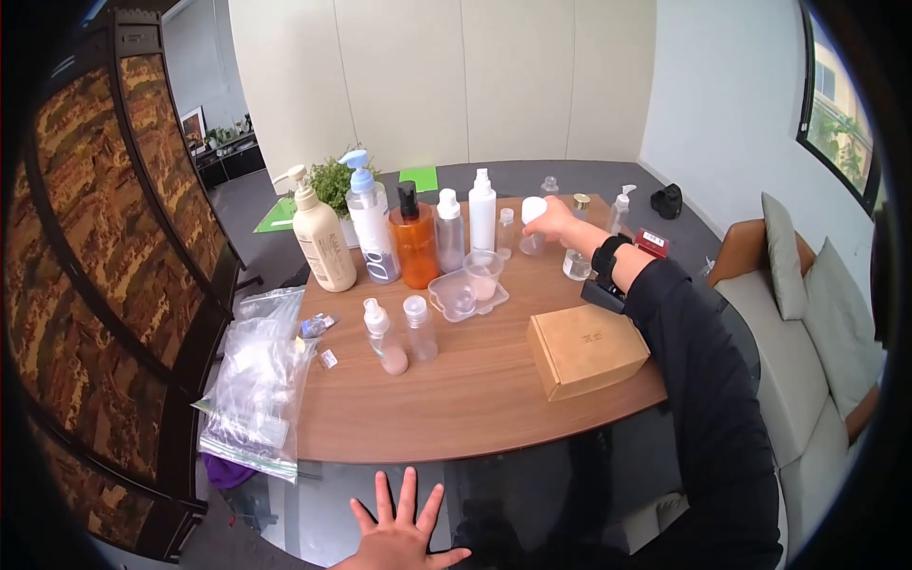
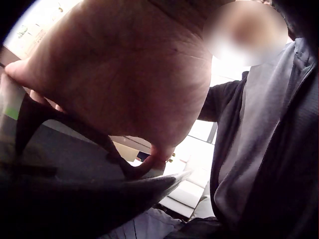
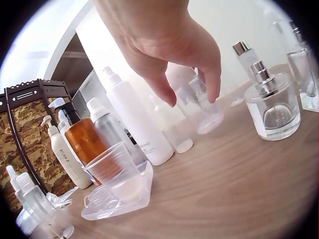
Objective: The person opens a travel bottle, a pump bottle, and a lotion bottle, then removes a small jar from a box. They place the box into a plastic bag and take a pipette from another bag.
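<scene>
A person's right hand (image 1: 554, 225) reaches to the far part of a wooden worktop (image 1: 456, 408), its thumb and fingers on either side of a clear bottle (image 1: 534, 245) with a white top; whether they actually pinch it cannot be told. The left hand (image 1: 394, 541) is spread wide, fingers fanned, before the near edge, holding nothing. The bottle looks thin-walled and light, so a gentle, even grip with thumb and fingers opposed would probably suit it best, and a straight lift would be safer than a sideways pull. Close on its left stands a slim vial (image 3: 174, 129), then a tall white bottle (image 3: 137, 119); a swing that way could topple them. On the other side, a glass perfume (image 3: 276, 117) stands near, below the forearm in the head view. Nearer the person, a clear tray (image 3: 117, 213) carries a cup (image 3: 117, 167), and a brown box (image 1: 589, 347) sits beside the right sleeve. An amber bottle (image 1: 415, 252) and plastic bags (image 1: 249, 380) lie farther left.
</scene>
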A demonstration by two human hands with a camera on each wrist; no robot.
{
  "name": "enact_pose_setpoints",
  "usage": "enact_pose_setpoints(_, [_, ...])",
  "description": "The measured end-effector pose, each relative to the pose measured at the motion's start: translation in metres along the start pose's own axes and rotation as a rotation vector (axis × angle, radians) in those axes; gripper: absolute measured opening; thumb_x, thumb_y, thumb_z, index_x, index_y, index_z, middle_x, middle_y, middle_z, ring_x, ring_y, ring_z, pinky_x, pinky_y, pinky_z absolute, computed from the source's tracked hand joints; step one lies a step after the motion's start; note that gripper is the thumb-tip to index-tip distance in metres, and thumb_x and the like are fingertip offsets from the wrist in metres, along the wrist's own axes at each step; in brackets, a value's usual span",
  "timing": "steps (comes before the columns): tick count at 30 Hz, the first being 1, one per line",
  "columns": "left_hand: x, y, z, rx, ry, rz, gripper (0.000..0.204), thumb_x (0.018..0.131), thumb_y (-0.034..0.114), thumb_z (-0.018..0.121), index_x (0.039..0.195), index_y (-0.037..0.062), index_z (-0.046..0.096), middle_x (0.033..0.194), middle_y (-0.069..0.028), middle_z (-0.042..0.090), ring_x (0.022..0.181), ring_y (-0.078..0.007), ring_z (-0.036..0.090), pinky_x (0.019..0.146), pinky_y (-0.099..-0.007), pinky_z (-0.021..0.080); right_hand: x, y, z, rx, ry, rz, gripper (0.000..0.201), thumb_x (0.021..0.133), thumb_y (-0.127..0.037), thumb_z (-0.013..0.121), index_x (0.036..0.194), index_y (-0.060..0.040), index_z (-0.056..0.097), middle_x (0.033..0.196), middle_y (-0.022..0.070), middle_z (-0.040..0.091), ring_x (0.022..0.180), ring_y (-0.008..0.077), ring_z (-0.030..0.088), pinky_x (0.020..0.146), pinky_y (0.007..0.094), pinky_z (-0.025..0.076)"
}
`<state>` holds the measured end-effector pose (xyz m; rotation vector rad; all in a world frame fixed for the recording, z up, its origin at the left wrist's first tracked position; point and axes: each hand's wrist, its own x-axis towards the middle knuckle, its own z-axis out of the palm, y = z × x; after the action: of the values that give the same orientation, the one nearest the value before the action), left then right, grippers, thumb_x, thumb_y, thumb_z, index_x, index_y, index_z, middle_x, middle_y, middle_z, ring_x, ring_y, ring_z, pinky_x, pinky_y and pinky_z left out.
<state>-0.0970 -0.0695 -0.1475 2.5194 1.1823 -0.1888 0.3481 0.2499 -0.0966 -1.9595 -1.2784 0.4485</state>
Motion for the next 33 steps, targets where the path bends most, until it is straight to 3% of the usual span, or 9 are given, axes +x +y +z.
enact_pose_setpoints(3, [0.001,-0.001,0.000,-0.022,0.005,0.007,0.103,0.074,0.065,0.062,0.151,0.0132,0.017,0.156,-0.0232,-0.005,0.138,-0.0563,-0.005,0.093,-0.0802,0.016,0.001,0.004,0.005,0.052,-0.030,0.033,0.070,0.059,-0.010,0.083,0.118,0.0035,0.048,0.098,0.0158,0.061,0.074,0.0225,0.063,0.051,0.0346,0.050])
enact_pose_setpoints(12, [0.001,-0.002,0.001,-0.040,0.030,0.015,0.103,0.073,0.066,0.062,0.150,0.0129,0.020,0.156,-0.0228,-0.005,0.137,-0.0564,-0.006,0.092,-0.0808,0.017,0.014,0.023,0.014,0.089,-0.068,0.009,0.071,0.060,-0.009,0.083,0.118,0.0040,0.045,0.096,0.0148,0.060,0.068,0.0204,0.061,0.048,0.0332,0.048])
enact_pose_setpoints(16, [0.002,-0.006,0.008,-0.053,0.024,0.020,0.106,0.071,0.069,0.061,0.151,0.0140,0.018,0.156,-0.0218,-0.010,0.136,-0.0576,-0.011,0.090,-0.0831,0.014,-0.010,0.006,0.004,0.066,-0.036,0.052,0.081,0.062,-0.014,0.081,0.129,0.0043,0.037,0.109,0.0191,0.057,0.086,0.0243,0.061,0.067,0.0366,0.053])
enact_pose_setpoints(18, [-0.002,0.003,-0.007,-0.014,0.061,0.004,0.096,0.075,0.059,0.065,0.148,0.0116,0.025,0.154,-0.0242,0.006,0.137,-0.0535,0.005,0.095,-0.0752,0.022,-0.035,-0.005,-0.004,0.023,0.063,0.088,0.086,0.066,-0.016,0.078,0.135,0.0030,0.033,0.119,0.0211,0.053,0.101,0.0265,0.059,0.081,0.0387,0.052])
enact_pose_setpoints(19, [-0.003,0.007,-0.012,0.005,0.081,-0.002,0.091,0.077,0.053,0.067,0.147,0.0104,0.029,0.153,-0.0254,0.014,0.138,-0.0515,0.014,0.097,-0.0713,0.027,-0.045,-0.006,-0.009,0.028,0.090,0.028,0.086,0.067,-0.017,0.077,0.137,0.0019,0.031,0.123,0.0215,0.050,0.107,0.0272,0.056,0.087,0.0393,0.049])
enact_pose_setpoints(22, [0.010,-0.010,0.010,0.027,-0.144,-0.041,0.107,0.074,0.086,0.037,0.153,0.0189,0.009,0.156,-0.0214,-0.008,0.139,-0.0522,-0.011,0.099,-0.0769,0.007,-0.083,-0.016,-0.024,0.111,0.095,-0.124,0.084,0.073,-0.018,0.074,0.141,-0.0008,0.028,0.131,0.0219,0.044,0.122,0.0289,0.047,0.098,0.0404,0.043])
enact_pose_setpoints(26, [0.010,-0.007,0.005,0.060,-0.155,-0.058,0.106,0.074,0.085,0.038,0.153,0.0200,0.007,0.157,-0.0199,-0.010,0.139,-0.0515,-0.012,0.099,-0.0765,0.007,-0.166,-0.067,-0.038,0.324,-0.133,-0.242,0.081,0.076,-0.019,0.073,0.142,-0.0027,0.029,0.133,0.0210,0.042,0.124,0.0299,0.044,0.100,0.0401,0.043])
enact_pose_setpoints(30, [0.011,-0.004,0.001,0.061,-0.190,-0.084,0.106,0.074,0.084,0.041,0.153,0.0216,0.005,0.157,-0.0182,-0.010,0.140,-0.0494,-0.012,0.100,-0.0755,0.007,-0.204,-0.089,-0.009,0.349,-0.373,-0.404,0.079,0.076,-0.025,0.076,0.140,-0.0047,0.034,0.132,0.0217,0.044,0.123,0.0293,0.046,0.100,0.0396,0.042])
enact_pose_setpoints(33, [0.012,-0.004,0.000,0.053,-0.222,-0.094,0.108,0.073,0.084,0.042,0.153,0.0223,0.003,0.157,-0.0174,-0.012,0.140,-0.0480,-0.015,0.101,-0.0748,0.006,-0.207,-0.108,0.018,0.089,-0.335,-0.755,0.074,0.076,-0.035,0.076,0.135,-0.0057,0.043,0.130,0.0208,0.048,0.122,0.0296,0.048,0.101,0.0390,0.041])
